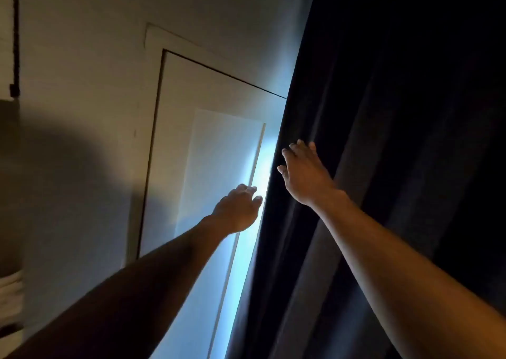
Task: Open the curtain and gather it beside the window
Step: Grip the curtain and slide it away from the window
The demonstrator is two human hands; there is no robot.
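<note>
A dark, heavy curtain (383, 139) fills the right half of the view and hangs in folds. Along its left edge a narrow bright strip of window (246, 243) shows, framed in white. My right hand (304, 175) lies flat against the curtain near that edge, fingers spread and pointing up. My left hand (238, 211) reaches in front of the lit strip just left of the curtain's edge, fingers loosely curled and holding nothing that I can see. Most of the window is hidden behind the fabric.
A plain pale wall (82, 85) spans the left side, partly in shadow. A dark vertical strip (15, 44) runs down the far left edge. Something pale and folded (11, 290) sits at the lower left.
</note>
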